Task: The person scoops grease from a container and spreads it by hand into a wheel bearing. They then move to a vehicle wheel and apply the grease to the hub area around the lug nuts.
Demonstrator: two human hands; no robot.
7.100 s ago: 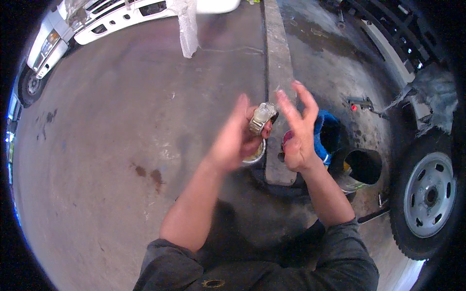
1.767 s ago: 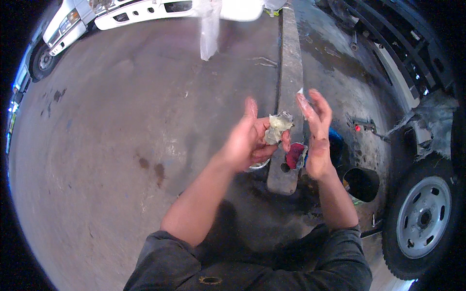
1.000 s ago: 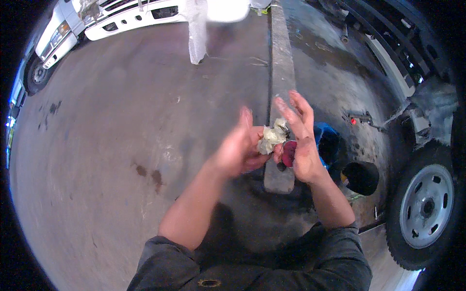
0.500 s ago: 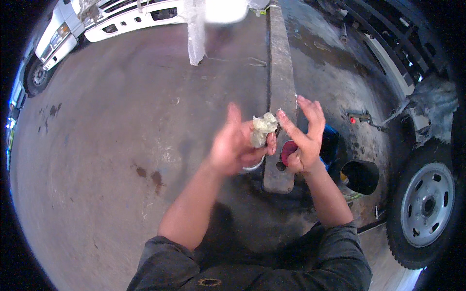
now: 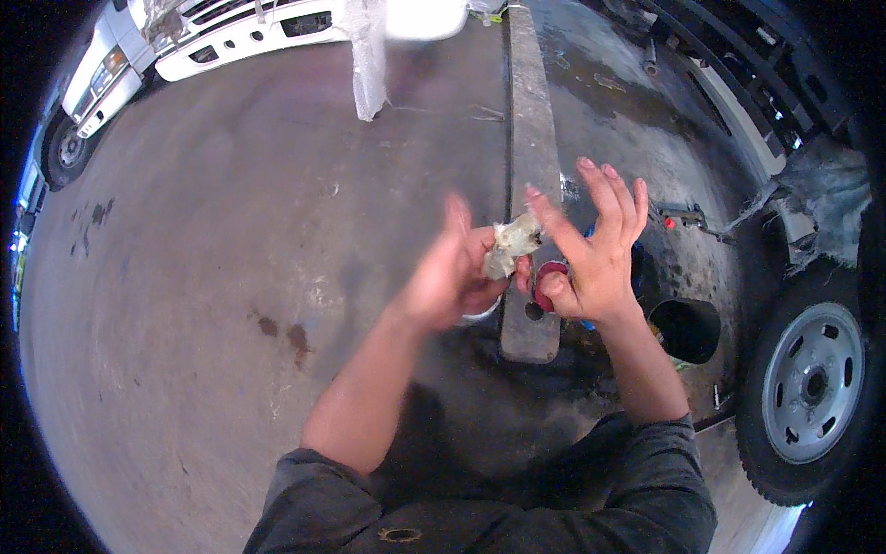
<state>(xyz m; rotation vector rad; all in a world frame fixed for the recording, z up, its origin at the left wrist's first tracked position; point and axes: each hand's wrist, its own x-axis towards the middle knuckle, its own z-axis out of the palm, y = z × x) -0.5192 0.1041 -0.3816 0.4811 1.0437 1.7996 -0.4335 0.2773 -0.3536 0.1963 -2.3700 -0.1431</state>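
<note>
In front of me my left hand (image 5: 449, 270), blurred by motion, holds a crumpled, pale yellowish, translucent wad (image 5: 513, 246) with dark specks. Its thumb points up, and the wad sits against its fingers. My right hand (image 5: 600, 247) is spread wide just to the right. One outstretched finger reaches to the wad's upper edge; whether it touches, I cannot tell. Beneath the hands runs a long, narrow metal beam (image 5: 535, 111). A red round thing (image 5: 552, 283) shows partly behind my right hand, and a white rim (image 5: 480, 314) peeks out below my left.
Right of my right forearm stands a dark-mouthed bucket (image 5: 685, 331), with a truck wheel (image 5: 812, 383) beyond it. A white truck front (image 5: 249, 37) is at the far left. Plastic sheeting (image 5: 367, 78) hangs down near it. A red-tipped tool (image 5: 672, 223) lies on the stained floor.
My right hand has moved slightly right and its fingers have spread wider. The wad has shifted a little to the right and turned in my left hand, which stays about in place.
</note>
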